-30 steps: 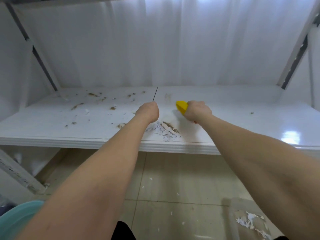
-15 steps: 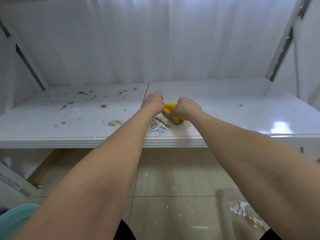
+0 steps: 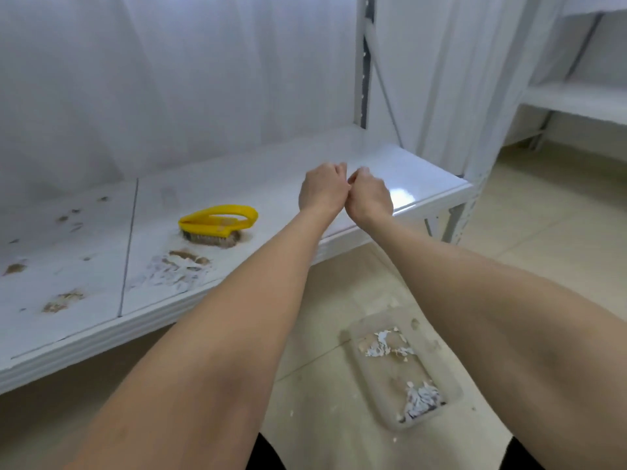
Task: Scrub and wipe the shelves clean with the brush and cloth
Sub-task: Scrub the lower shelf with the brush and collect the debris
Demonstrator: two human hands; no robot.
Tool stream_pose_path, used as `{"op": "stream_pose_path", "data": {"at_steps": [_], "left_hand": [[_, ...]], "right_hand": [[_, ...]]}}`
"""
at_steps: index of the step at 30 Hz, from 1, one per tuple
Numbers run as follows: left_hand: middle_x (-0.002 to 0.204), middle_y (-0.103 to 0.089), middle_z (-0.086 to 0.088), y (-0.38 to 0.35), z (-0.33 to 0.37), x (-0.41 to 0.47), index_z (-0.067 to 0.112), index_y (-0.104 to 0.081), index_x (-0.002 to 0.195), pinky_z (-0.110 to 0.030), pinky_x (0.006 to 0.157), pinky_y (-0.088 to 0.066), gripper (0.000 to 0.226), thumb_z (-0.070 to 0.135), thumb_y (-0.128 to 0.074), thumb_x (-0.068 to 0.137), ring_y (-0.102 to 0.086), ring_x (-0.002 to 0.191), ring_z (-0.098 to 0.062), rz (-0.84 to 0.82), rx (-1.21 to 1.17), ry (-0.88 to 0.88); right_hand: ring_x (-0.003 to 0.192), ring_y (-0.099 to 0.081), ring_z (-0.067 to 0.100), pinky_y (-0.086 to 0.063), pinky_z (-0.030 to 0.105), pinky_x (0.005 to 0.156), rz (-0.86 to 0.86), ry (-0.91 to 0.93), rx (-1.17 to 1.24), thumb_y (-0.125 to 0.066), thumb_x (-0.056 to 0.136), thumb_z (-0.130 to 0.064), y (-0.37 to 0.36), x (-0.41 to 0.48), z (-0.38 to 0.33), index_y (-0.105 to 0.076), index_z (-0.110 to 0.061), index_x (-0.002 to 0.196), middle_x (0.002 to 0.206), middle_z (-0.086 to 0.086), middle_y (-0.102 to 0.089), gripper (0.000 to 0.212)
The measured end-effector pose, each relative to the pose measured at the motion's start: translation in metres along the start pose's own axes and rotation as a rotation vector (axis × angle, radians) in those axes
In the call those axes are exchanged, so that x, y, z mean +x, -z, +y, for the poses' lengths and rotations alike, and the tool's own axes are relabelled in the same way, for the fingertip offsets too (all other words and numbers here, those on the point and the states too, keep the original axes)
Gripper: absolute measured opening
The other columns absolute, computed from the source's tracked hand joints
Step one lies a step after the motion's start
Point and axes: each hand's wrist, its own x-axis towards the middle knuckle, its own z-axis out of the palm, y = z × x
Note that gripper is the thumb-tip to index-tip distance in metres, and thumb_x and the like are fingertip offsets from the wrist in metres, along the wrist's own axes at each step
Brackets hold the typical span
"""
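Left hand (image 3: 320, 191): raised over the right end of the shelf (image 3: 400, 162), back toward the camera, fingers curled in; cannot tell whether anything is pinched inside.
Right hand (image 3: 371, 198): just beside the left, knuckles touching or nearly so, fingers likewise curled; palm hidden, so cannot tell what, if anything, is held.
Brush (image 3: 217, 222): yellow, loop handle, standing bristles-down on the shelf, left of both hands, apart from them.
Dirt (image 3: 185, 262): brown smear and white flakes just in front of the brush; more brown spots farther left, past the panel seam.
Tray (image 3: 453, 393): clear, on the floor (image 3: 543, 239) under the right forearm, holding white scraps and brown bits.
Backdrop (image 3: 169, 79): white sheet behind the shelf.
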Motion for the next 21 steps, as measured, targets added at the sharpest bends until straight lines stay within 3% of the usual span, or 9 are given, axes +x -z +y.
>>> {"op": "stream_pose_path", "data": {"at_steps": [2,6,9,11,13,16,18,21], "left_hand": [[0.082,-0.063,-0.019,-0.027,0.013,-0.012,0.009,-0.049,0.067,-0.038,0.064,-0.050,0.032,0.015,-0.034,0.094,-0.063,0.079,-0.037,-0.133,-0.001,-0.056],[0.054,-0.057,-0.011,-0.089,0.013,-0.036,0.008,-0.047,0.060,-0.034,0.058,-0.056,0.036,0.010,-0.033,0.094,-0.061,0.052,-0.029,-0.385,-0.067,-0.022],[0.058,-0.061,-0.012,-0.135,-0.010,-0.048,0.004,-0.057,0.067,-0.026,0.048,-0.051,0.034,0.005,-0.033,0.092,-0.060,0.046,-0.021,-0.525,-0.076,0.116],[0.074,-0.065,-0.016,-0.162,-0.030,-0.055,-0.003,-0.062,0.084,-0.032,0.055,-0.057,0.028,0.001,-0.036,0.090,-0.067,0.062,-0.027,-0.605,-0.044,0.235],[0.085,-0.064,-0.018,-0.184,-0.052,-0.062,-0.003,-0.059,0.090,-0.039,0.069,-0.059,0.021,0.003,-0.039,0.092,-0.069,0.080,-0.032,-0.634,-0.002,0.345],[0.099,-0.063,-0.024,-0.208,-0.087,-0.073,0.001,-0.051,0.090,-0.043,0.076,-0.057,0.015,-0.001,-0.036,0.092,-0.066,0.080,-0.034,-0.666,0.094,0.448],[0.107,-0.064,-0.025,-0.224,-0.112,-0.083,-0.002,-0.057,0.099,-0.039,0.077,-0.056,0.021,0.000,-0.038,0.092,-0.065,0.080,-0.036,-0.720,0.190,0.477],[0.118,-0.063,-0.018,-0.250,-0.142,-0.102,-0.003,-0.061,0.112,-0.031,0.082,-0.050,0.027,0.009,-0.046,0.093,-0.064,0.103,-0.032,-0.804,0.345,0.480]], "right_hand": [[0.081,-0.051,0.026,-0.037,0.035,0.067,0.055,-0.075,-0.038,-0.047,0.090,-0.016,0.006,-0.005,0.035,-0.046,-0.016,0.111,0.090,0.002,-0.052,0.021],[0.081,-0.056,0.026,-0.040,0.035,0.064,0.090,-0.253,-0.105,-0.036,0.093,-0.016,-0.004,-0.016,0.103,-0.049,-0.015,0.101,0.090,0.002,-0.057,0.015],[0.082,-0.058,0.028,-0.045,0.035,0.066,-0.219,-0.339,-0.209,-0.046,0.092,-0.014,-0.028,-0.022,0.143,-0.052,-0.011,0.079,0.088,0.008,-0.058,0.015],[0.079,-0.058,0.028,-0.048,0.035,0.068,-0.459,-0.360,-0.245,-0.047,0.093,-0.012,-0.050,-0.026,0.162,-0.048,-0.009,0.069,0.081,0.011,-0.057,0.024],[0.080,-0.058,0.027,-0.050,0.037,0.072,-0.594,-0.357,-0.261,-0.046,0.095,-0.013,-0.075,-0.028,0.177,-0.046,-0.008,0.068,0.073,0.011,-0.054,0.028],[0.069,-0.057,0.023,-0.051,0.035,0.070,-0.663,-0.340,-0.278,-0.043,0.095,-0.010,-0.107,-0.029,0.195,-0.045,-0.007,0.070,0.071,0.010,-0.052,0.025],[0.059,-0.053,0.022,-0.047,0.034,0.063,-0.690,-0.328,-0.284,-0.042,0.092,-0.007,-0.126,-0.031,0.207,-0.047,-0.006,0.069,0.069,0.011,-0.052,0.023],[0.065,-0.055,0.028,-0.045,0.033,0.065,-0.738,-0.299,-0.309,-0.042,0.089,-0.004,-0.151,-0.036,0.226,-0.046,-0.006,0.065,0.066,0.011,-0.048,0.024]]}}
